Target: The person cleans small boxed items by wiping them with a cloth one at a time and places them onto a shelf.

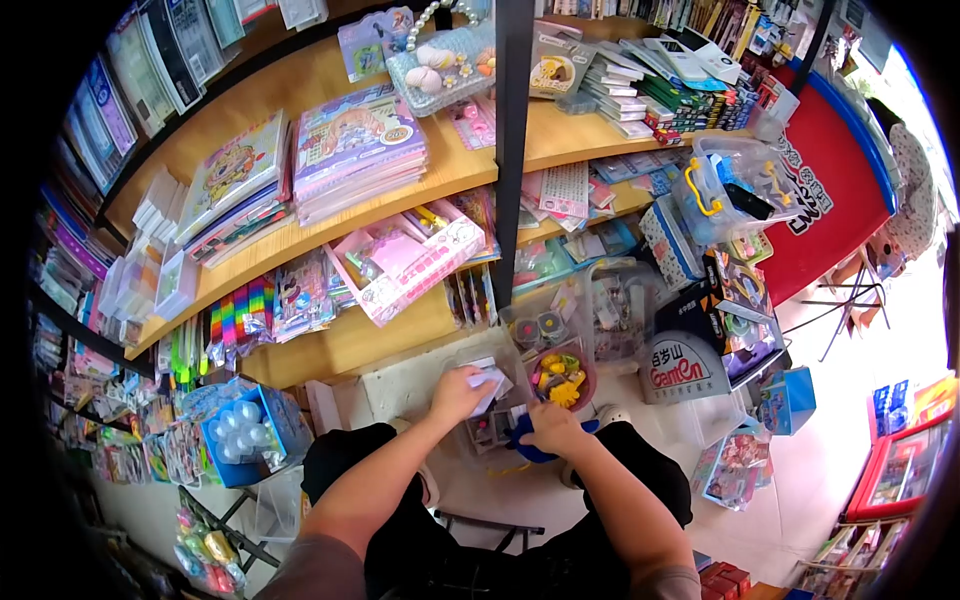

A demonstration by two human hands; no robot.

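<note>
My left hand [458,393] is closed on a small stack of pale white-lavender packets [488,388], held over a clear plastic bin [480,355] on the floor between my legs. Small items [490,428] lie inside that bin, too small to name. To the right, my right hand [553,430] has its fingers curled over a dark blue object [535,448] at the bin's edge; its kind is partly hidden by the hand. Just beyond that hand stands a pink round tub [590,385] with yellow toy-like pieces [562,380] in it.
Wooden shelves [390,215] with books and stationery rise in front. A pink box [420,265] juts from the lower shelf. On the right are a clear bin with yellow handles [730,195] and a Ganten carton [687,370]. A blue box [250,435] stands at left.
</note>
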